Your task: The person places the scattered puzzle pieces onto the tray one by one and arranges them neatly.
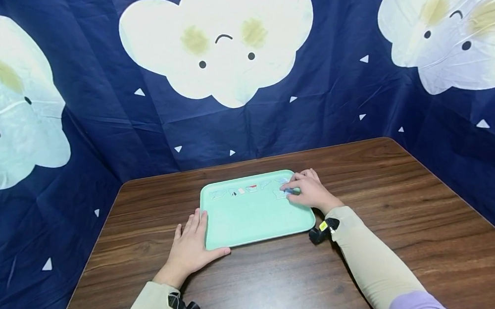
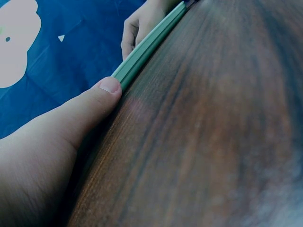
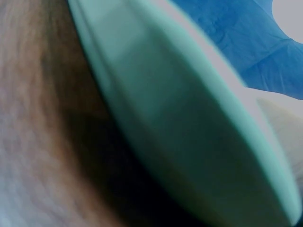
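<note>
A mint-green tray [image 1: 254, 223] lies on the wooden table. My left hand [image 1: 191, 247] rests at its front left corner, fingers stretched along the left side and thumb at the front edge. In the left wrist view the thumb [image 2: 110, 86] presses on the tray's rim [image 2: 142, 53]. Over the tray's right part, my right hand [image 1: 309, 191] pinches a small dark-blue piece [image 1: 294, 190] between index finger and thumb. Just under those fingers lies a pale, see-through flat piece [image 1: 280, 194]. In the right wrist view the tray's wall [image 3: 165, 104] hides the fingers.
Along the tray's back edge lie several small flat pieces, among them a pale one [image 1: 219, 194], a white one [image 1: 241, 191] and a red-marked one [image 1: 252, 188]. The brown table [image 1: 277, 281] surrounds the tray. A dark-blue cloth [image 1: 245, 130] with white clouds hangs behind it.
</note>
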`<state>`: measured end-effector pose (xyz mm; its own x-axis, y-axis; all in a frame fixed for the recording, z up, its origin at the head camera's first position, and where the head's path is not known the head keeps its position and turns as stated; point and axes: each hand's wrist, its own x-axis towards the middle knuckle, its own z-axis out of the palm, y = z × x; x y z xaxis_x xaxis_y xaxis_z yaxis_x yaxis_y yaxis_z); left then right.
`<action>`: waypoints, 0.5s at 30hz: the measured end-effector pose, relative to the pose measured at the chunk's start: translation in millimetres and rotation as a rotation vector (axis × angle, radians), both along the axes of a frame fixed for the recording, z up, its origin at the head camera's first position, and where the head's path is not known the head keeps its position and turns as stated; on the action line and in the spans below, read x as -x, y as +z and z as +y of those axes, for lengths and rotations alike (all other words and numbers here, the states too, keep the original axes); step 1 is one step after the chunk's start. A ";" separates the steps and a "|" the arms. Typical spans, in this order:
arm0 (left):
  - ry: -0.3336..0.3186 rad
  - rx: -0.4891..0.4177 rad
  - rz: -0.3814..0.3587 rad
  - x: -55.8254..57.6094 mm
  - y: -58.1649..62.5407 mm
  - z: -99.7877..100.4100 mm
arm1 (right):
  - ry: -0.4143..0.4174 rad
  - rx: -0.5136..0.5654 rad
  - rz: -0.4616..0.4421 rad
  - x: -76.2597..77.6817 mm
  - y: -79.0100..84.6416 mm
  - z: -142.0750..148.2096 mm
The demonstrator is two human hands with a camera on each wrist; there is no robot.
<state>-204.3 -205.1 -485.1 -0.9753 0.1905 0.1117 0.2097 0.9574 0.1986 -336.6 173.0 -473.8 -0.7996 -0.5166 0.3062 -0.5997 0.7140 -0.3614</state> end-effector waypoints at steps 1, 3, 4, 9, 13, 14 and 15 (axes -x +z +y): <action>0.000 -0.001 0.000 -0.2 0.5 -0.2 | -0.001 0.002 -0.003 0.3 -0.3 -0.2; 0.000 0.000 0.001 -0.7 1.3 -0.6 | -0.001 0.007 -0.007 0.7 -0.8 -0.9; 0.000 0.000 0.002 -0.9 1.6 -0.8 | 0.000 0.011 -0.012 0.9 -0.8 -1.2; 0.002 -0.001 0.004 -1.3 1.6 -1.9 | 0.013 0.074 -0.020 1.1 -0.3 0.4; -0.001 -0.005 0.002 -0.9 0.2 -1.5 | -0.042 0.242 -0.023 0.9 1.1 11.0; -0.002 -0.007 0.001 -0.9 -0.1 -1.4 | -0.065 0.279 -0.021 0.8 1.4 14.6; -0.004 -0.007 0.002 -0.8 -0.2 -1.3 | -0.092 0.307 -0.016 0.7 1.4 18.5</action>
